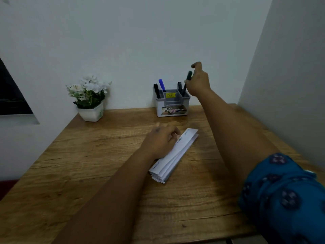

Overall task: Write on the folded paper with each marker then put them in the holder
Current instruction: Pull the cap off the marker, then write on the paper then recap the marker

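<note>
- Head view: I see a small white pot of white flowers at the far left of the wooden table, set against the wall and well apart from everything else.
- The grey holder stands at the far edge, right of centre, with a yellow sticker inside and a label on its front.
- In the holder's left compartment I make out a black marker and a blue marker, both upright with a slight lean; in the right compartment another dark marker stands.
- My right hand is over the holder's right side, pinching a dark marker whose lower end is inside the right compartment; the index finger is raised and curled above the others.
- The right forearm crosses above the table's right side, and a blue patterned sleeve fills the near right corner.
- The folded paper lies near the table's middle, angled from near left to far right, with some writing on its top face.
- My left hand rests on the paper's left edge, fingers curled down onto it and covering part of the sheet.
- Plain pale walls meet in a corner at the right; a dark panel shows at the far left.
</note>
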